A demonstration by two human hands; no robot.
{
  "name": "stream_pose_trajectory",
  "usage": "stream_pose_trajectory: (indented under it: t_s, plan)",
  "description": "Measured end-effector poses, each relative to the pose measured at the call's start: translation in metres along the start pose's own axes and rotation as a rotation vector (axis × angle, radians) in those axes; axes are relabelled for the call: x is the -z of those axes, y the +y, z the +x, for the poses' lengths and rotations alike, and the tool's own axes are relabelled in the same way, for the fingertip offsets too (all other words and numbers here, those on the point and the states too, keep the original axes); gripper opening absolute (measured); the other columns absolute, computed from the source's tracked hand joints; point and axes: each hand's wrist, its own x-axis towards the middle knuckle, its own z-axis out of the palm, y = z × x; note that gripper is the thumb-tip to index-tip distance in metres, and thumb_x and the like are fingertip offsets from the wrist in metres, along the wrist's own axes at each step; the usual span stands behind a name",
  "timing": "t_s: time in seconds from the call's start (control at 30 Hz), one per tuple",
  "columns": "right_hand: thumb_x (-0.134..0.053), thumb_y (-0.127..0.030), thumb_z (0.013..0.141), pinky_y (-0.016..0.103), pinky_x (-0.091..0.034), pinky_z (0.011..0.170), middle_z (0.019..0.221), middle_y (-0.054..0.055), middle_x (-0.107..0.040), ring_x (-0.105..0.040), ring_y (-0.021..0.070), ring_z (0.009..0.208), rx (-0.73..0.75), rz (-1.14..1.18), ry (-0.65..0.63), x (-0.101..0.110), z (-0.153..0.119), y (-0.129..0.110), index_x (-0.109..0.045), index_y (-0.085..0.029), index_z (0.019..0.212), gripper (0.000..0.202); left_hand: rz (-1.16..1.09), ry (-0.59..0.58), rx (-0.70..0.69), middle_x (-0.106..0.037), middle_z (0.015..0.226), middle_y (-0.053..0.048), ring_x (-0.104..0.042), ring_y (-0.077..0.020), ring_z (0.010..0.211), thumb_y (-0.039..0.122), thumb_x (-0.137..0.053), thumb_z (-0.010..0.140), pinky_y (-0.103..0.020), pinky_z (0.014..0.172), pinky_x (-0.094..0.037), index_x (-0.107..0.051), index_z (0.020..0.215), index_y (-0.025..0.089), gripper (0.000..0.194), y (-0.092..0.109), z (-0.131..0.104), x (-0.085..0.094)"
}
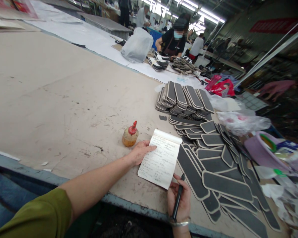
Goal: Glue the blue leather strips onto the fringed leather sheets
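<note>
A small notepad with handwritten lines is held above the table's near edge. My left hand grips its left side, thumb on the page. At the lower right corner of the pad, my right hand has its fingers curled, with a black pen lying across it, and also touches the pad's edge. A round glue bottle with a red nozzle stands just beyond my left hand. To the right of the pad lie many loose dark grey pieces with pale borders.
Neat stacks of similar pieces stand farther back on the table. A purple basket and plastic bags line the right side. Across the table, a masked person works by a white plastic bag and piled parts.
</note>
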Motion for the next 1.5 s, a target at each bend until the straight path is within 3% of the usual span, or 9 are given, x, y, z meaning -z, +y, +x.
stream_pose_trajectory:
  t_s: [0.57, 0.9, 1.1, 1.5]
  plan:
    - [-0.072, -0.014, 0.071, 0.034, -0.058, 0.063, 0.114, 0.002, -0.064, -0.069, 0.0148, 0.069, -0.06, 0.043, 0.007, 0.002, 0.002, 0.003, -0.059, -0.03, 0.103, 0.038, 0.019, -0.021, -0.014, -0.074, 0.083, -0.009, -0.068, -0.0174, 0.066, 0.031, -0.085, 0.06, -0.028, 0.064, -0.054, -0.069, 0.091, 0.009, 0.041, -0.001, 0.001, 0.001]
    - [-0.071, -0.02, 0.075, 0.031, -0.054, 0.067, 0.116, 0.008, -0.061, -0.066, 0.0128, 0.072, -0.149, 0.006, 0.04, 0.002, 0.0, -0.015, -0.053, -0.024, 0.106, 0.036, 0.005, -0.006, -0.015, -0.074, 0.081, -0.009, -0.068, -0.019, 0.067, 0.03, -0.086, 0.055, -0.03, 0.066, -0.053, -0.069, 0.09, 0.009, 0.044, -0.004, 0.004, 0.003]
    - [-0.073, -0.02, 0.074, 0.032, -0.056, 0.068, 0.124, 0.012, -0.056, -0.067, 0.0141, 0.076, -0.07, -0.072, -0.08, 0.005, 0.0, -0.011, -0.05, -0.023, 0.113, 0.046, -0.011, -0.021, -0.015, -0.074, 0.082, -0.009, -0.068, -0.0187, 0.068, 0.029, -0.085, 0.058, -0.031, 0.068, -0.053, -0.069, 0.091, 0.008, 0.042, -0.007, 0.006, 0.006]
    - [-0.074, -0.027, 0.073, 0.029, -0.057, 0.064, 0.121, 0.013, -0.058, -0.067, 0.0136, 0.073, -0.058, -0.146, -0.063, 0.006, 0.001, -0.008, -0.05, -0.022, 0.112, 0.047, -0.077, -0.023, 0.004, -0.073, 0.076, -0.01, -0.067, -0.0178, 0.065, 0.031, -0.082, 0.065, -0.029, 0.066, -0.052, -0.069, 0.086, 0.007, 0.035, -0.006, 0.006, 0.004]
